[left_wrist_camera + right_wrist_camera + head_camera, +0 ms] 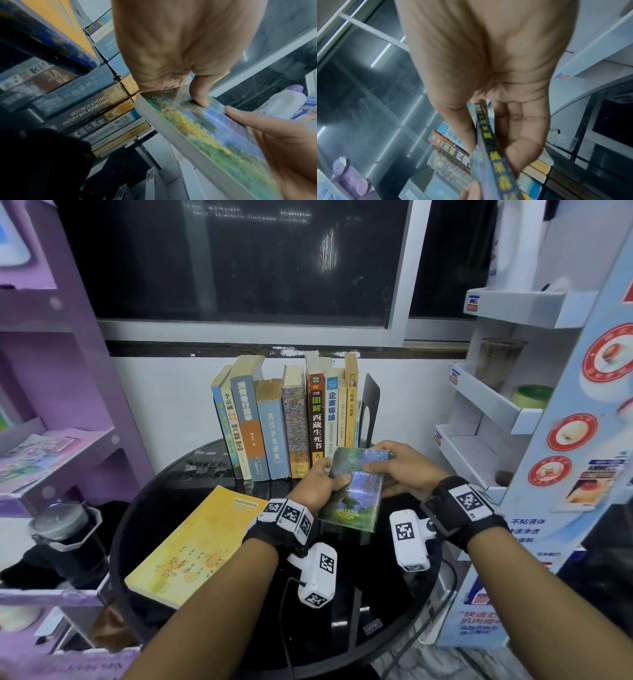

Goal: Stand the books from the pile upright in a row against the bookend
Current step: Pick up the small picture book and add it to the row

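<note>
A book with a forest-and-waterfall cover (354, 491) is held tilted over the round black table (394, 628), just in front of the row. My left hand (334, 478) grips its left edge, thumb on the cover. My right hand (380, 465) grips the far right corner. Several books (284, 419) stand upright in a row against the black bookend (371, 402) at the right end. A yellow book (195, 546) lies flat at the table's left. In the left wrist view my left hand (181, 93) pinches the book (205, 135). In the right wrist view my right hand (491, 142) clamps its dark spine (496, 170).
A purple shelf unit (51, 392) stands close on the left, with a black lidded flask (65, 539) beside the table. A white cardboard display rack (496, 405) crowds the right side. The white wall and a dark window (239, 261) are behind the row.
</note>
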### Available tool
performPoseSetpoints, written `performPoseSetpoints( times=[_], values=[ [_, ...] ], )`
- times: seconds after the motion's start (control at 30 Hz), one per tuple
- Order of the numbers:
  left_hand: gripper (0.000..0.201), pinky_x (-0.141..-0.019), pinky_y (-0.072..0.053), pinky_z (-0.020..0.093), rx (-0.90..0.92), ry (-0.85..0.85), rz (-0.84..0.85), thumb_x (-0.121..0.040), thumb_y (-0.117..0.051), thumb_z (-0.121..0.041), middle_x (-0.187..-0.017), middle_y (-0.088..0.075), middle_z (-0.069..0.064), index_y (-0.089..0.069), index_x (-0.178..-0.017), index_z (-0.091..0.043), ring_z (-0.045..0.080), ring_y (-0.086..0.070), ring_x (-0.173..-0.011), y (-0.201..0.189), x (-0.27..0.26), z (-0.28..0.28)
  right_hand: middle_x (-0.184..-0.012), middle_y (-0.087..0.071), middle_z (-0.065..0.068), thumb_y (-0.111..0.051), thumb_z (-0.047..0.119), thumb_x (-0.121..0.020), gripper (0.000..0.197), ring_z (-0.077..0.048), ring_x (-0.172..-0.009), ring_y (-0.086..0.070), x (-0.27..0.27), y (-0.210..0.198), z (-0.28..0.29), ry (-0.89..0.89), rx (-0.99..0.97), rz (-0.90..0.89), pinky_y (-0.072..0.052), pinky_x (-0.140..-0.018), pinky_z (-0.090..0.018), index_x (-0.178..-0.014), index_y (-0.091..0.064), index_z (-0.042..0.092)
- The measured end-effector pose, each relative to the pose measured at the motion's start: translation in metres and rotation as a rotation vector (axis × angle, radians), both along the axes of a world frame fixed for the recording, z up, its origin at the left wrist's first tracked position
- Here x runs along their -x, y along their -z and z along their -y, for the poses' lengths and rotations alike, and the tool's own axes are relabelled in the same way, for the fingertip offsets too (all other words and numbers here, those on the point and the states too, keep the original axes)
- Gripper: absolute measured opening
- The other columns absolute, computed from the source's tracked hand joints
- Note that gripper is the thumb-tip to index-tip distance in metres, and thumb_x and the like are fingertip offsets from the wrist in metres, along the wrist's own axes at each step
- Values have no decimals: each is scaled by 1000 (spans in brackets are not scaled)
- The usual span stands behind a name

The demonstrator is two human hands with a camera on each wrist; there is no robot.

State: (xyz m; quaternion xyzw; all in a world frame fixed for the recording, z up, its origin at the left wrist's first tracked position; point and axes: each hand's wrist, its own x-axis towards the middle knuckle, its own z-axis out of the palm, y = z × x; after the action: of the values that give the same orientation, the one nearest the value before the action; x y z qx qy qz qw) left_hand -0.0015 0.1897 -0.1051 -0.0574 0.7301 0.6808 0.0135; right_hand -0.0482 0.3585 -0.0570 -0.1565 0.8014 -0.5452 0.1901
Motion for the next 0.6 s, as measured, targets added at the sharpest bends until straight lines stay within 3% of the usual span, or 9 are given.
performPoseSetpoints(
  times=[0.1,0.17,0.23,0.33,0.43,0.6],
  values=[
    [18,-67,-58,38,-3,-30,-29,-96,-56,-10,-84,-62,8,-41,-107,-12,19,-64,-59,-5,3,0,-92,-70,-15,-57,6,-95,16,-31,-74,-71,-1,-7,-1,-37,40,63,-60,-70,-46,-107,-53,15],
    [22,-60,-55,31,-16,-53,-56,-95,-57,-6,-87,-59,6,-40,-108,-11,17,-62,-63,-10,4,-3,-94,-70,-19,-55,4,-95,21,-33,-73,-72,-1,-10,-3,-44,46,65,-61,-65,-45,-114,-53,13],
    [27,-62,-52,26,42,-88,-98,-94,-59,-7,-93,-54,3,-40,-113,-11,14,-58,-72,-17,6,-6,-95,-71,-20,-56,3,-95,25,-35,-74,-72,1,-12,-6,-30,60,46,-61,-63,-45,-118,-52,11],
    [37,-78,-49,24,226,-197,-221,-91,-64,-13,-109,-52,1,-47,-124,-13,16,-56,-95,-27,14,-7,-103,-70,-24,-58,5,-94,30,-44,-86,-70,4,-14,-9,19,54,7,-61,-67,-46,-122,-51,10],
    [40,-101,-43,33,374,-374,-375,-89,-65,-16,-125,-52,2,-52,-127,-15,17,-52,-115,-40,21,-6,-101,-71,-21,-60,6,-93,24,-41,-81,-71,7,-15,-11,85,2,-90,-60,-69,-51,-115,-55,13],
    [47,-110,-32,32,642,-392,-622,-87,-64,-19,-136,-46,3,-50,-133,-17,17,-42,-128,-65,28,-8,-95,-71,-11,-61,9,-92,18,-28,-68,-73,13,-12,-12,197,-115,-296,-60,-60,-45,-107,-58,17]
  ],
)
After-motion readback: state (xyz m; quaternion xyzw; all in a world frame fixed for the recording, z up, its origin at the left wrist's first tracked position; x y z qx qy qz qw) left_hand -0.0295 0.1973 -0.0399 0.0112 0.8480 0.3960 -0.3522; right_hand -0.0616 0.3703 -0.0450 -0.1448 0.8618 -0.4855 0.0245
